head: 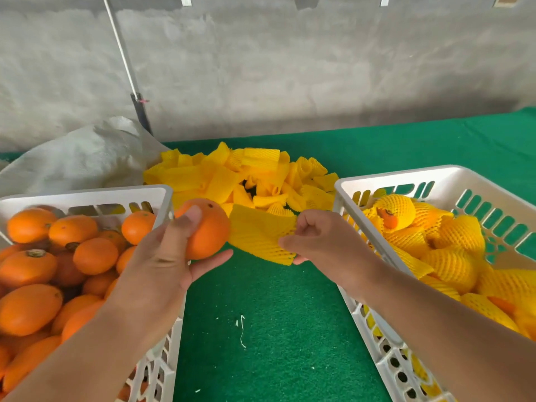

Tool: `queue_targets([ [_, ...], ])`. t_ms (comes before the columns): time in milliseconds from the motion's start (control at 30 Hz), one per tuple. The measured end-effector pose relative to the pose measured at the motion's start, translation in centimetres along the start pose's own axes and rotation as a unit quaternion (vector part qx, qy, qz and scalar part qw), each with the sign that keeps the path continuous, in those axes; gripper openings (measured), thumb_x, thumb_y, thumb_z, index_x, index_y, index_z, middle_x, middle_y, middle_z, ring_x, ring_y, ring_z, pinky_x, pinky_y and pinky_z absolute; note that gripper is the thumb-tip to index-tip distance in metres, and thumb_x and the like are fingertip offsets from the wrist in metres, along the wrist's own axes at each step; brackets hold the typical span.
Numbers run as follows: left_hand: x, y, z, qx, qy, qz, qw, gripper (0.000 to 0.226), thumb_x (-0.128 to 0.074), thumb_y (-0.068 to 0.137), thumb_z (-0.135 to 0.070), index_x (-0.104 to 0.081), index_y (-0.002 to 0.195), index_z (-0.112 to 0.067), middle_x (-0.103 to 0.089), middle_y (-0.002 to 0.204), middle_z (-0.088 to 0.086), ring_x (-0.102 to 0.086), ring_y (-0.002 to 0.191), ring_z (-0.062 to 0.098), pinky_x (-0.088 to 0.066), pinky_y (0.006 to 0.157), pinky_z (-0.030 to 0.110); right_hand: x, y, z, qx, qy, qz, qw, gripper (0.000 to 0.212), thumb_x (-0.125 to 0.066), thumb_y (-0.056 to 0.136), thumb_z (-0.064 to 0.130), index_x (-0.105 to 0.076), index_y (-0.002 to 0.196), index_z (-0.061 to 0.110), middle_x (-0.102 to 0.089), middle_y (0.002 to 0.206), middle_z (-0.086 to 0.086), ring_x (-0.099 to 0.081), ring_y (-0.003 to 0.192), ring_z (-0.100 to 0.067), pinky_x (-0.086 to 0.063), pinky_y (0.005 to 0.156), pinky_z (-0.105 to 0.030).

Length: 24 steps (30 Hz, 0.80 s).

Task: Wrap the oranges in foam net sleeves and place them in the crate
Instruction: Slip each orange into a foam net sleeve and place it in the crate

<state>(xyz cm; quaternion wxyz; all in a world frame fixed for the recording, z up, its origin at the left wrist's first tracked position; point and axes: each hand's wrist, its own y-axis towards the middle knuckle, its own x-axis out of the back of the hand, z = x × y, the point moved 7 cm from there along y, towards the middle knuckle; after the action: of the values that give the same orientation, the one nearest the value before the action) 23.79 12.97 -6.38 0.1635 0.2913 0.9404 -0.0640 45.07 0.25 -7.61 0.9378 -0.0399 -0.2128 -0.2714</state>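
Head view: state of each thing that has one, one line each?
Left hand: grips a bare round orange.
Right hand: pinches a flat yellow foam net sleeve, not yet on the fruit.
White plastic crate on the left: heaped with unwrapped oranges.
White plastic crate on the right: holds sleeved oranges.

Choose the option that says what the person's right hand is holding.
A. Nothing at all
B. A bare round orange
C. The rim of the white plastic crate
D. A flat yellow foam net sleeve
D: the right hand pinches the flat yellow foam net sleeve by its edge, while the left hand holds the bare round orange beside it.
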Motion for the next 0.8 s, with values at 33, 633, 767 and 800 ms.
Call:
queue_targets([
  [33,0.5,0.2,0.2,0.008,-0.024,0.003,1.0,0.048,-0.093,0.069,-0.059,-0.082,0.108,-0.034,-0.072,0.134,0.008,-0.071,0.121,0.033,-0.065,0.084,0.047,0.2,0.0,-0.1,0.0,-0.009,-0.008,1.0,0.028,-0.079,0.092,0.028,-0.058,0.079,0.015,-0.064,0.072,-0.019,-0.077,0.071,-0.011,-0.05,0.059,-0.014],
  [633,-1.6,-0.6,0.8,-0.009,0.171,0.113,0.979,0.04,-0.069,0.072,-0.07,-0.078,0.107,-0.053,-0.078,0.117,-0.01,-0.074,0.11,0.012,-0.059,0.092,0.034,-2.4,-0.9,0.3,-0.126,0.241,0.143,0.952,0.076,-0.085,0.084,0.052,-0.062,0.129,-0.005,-0.043,0.102,-0.015,-0.034,0.089,-0.03,-0.026,0.053,-0.024],
  [767,-1.6,-0.9,0.1,-0.039,0.174,0.113,0.978,0.046,-0.066,0.077,-0.075,-0.077,0.114,-0.049,-0.078,0.12,-0.007,-0.072,0.112,0.01,-0.045,0.104,0.04,-3.0,-1.6,0.3,-0.184,0.324,0.181,0.91,0.084,-0.083,0.084,0.055,-0.057,0.145,0.003,-0.058,0.123,-0.034,-0.048,0.107,-0.034,-0.035,0.045,-0.016],
  [800,-1.7,-0.9,0.0,-0.044,0.165,0.113,0.979,0.052,-0.069,0.074,-0.079,-0.077,0.114,-0.047,-0.078,0.12,-0.007,-0.072,0.112,0.01,-0.044,0.104,0.04,-3.0,-1.6,0.5,-0.185,0.34,0.186,0.903,0.075,-0.077,0.089,0.053,-0.06,0.143,0.005,-0.068,0.131,-0.025,-0.056,0.111,-0.031,-0.036,0.044,-0.015],
])
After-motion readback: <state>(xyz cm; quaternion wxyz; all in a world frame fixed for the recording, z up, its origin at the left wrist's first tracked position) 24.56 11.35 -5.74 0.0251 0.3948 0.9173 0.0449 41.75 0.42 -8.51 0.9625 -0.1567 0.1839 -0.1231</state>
